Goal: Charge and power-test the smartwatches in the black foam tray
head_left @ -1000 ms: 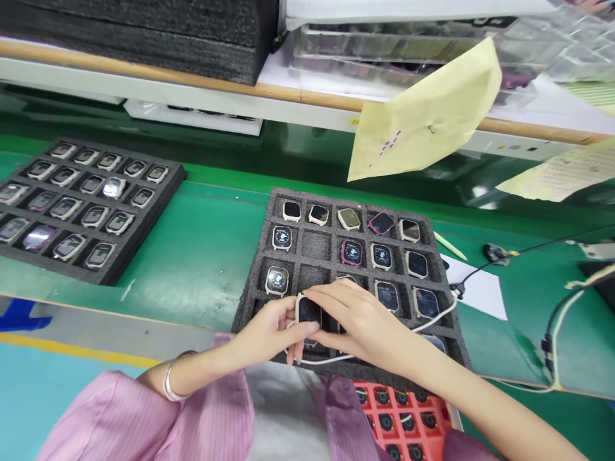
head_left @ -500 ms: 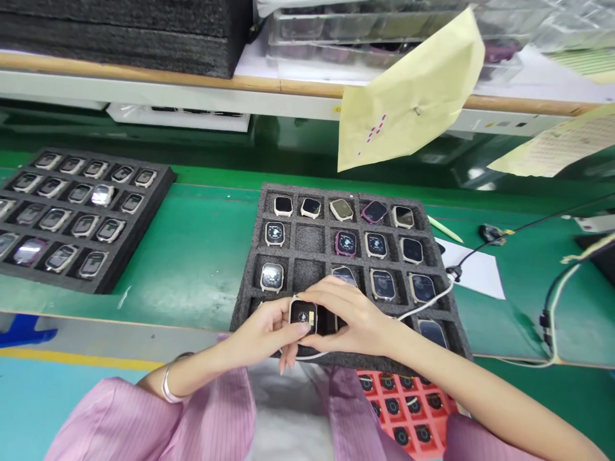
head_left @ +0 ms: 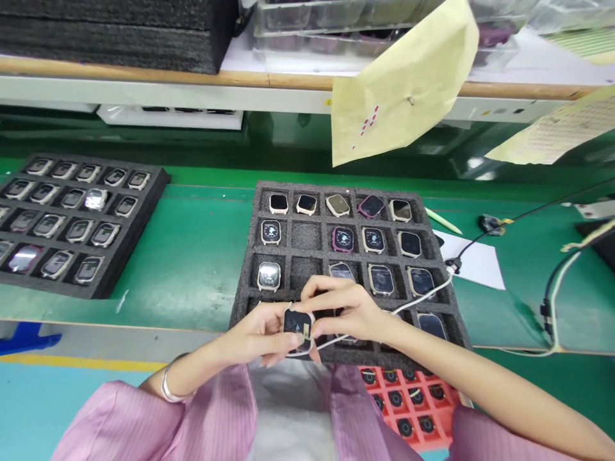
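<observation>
A smartwatch body (head_left: 294, 320) with a dark screen and a small yellow sticker is gripped by my left hand (head_left: 266, 331), the thumb lying across its lower face. My right hand (head_left: 348, 310) closes its fingertips on the watch's right edge. Beneath both hands lies a dark grey foam tray (head_left: 307, 237) with square pockets, most holding watch bodies, some with lit screens. A white cable (head_left: 425, 296) runs from the right, under my right hand, to the underside of the held watch; its end is hidden.
At the left stands another foam tray (head_left: 161, 182) of watches. Below the bench edge sits a red tray (head_left: 435, 438) of round dark parts. A pen (head_left: 442, 221) and white paper (head_left: 473, 259) lie right. A yellow envelope (head_left: 403, 89) hangs from the shelf (head_left: 283, 80).
The held watch has tilted and come slightly lower and left. My right hand's fingers have shifted along its edge, and more of the white cable shows beneath that hand.
</observation>
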`<state>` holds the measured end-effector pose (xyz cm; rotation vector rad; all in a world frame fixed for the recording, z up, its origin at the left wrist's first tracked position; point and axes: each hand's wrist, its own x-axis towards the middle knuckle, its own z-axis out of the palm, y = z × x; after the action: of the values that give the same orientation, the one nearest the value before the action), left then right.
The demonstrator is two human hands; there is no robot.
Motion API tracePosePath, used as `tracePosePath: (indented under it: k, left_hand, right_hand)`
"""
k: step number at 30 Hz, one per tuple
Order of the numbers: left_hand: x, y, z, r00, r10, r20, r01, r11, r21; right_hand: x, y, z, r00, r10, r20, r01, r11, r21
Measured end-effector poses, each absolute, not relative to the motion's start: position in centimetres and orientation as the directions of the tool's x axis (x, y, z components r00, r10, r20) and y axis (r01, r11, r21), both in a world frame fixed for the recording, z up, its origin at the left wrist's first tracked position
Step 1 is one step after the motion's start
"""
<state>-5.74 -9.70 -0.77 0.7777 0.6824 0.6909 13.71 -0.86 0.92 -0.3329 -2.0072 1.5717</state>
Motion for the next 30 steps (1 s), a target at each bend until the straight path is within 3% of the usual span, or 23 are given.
tracePosePath:
  k: [7, 13, 19, 25, 30]
  left_hand:
    - [-5.3, -9.7, -0.5, 0.533, 0.788, -0.308, -0.265, 0.501, 0.824]
    - [-4.5, -10.1, -0.1, 0.410, 0.833, -0.372, -0.173, 0.472, 0.865]
    - [-4.2, -10.5, -0.5, 0.385, 0.844, -0.373, -0.095, 0.439, 0.893]
    - [-4.2, -10.3, -0.7, 0.486, 0.824, -0.292, -0.175, 0.419, 0.891]
    - [-4.0, -10.2, 0.2, 0.452, 0.819, -0.353, -0.140, 0.456, 0.879]
  right_hand:
    - [14.1, -0.2, 1.3, -0.837, 0.447, 0.315, -0.103, 0.437, -0.893]
    - [14.4, -1.2, 2.6, -0.854, 0.416, 0.313, 0.109, 0.730, -0.675]
    - [14.5, -2.2, 3.4, -0.888, 0.382, 0.258, 0.231, 0.853, -0.468]
    - [14.6, 0.8, 3.0, -0.769, 0.598, 0.226, 0.251, 0.608, -0.753]
    - [14.7, 2.6, 1.5, -0.789, 0.595, 0.152, 0.375, 0.664, -0.646]
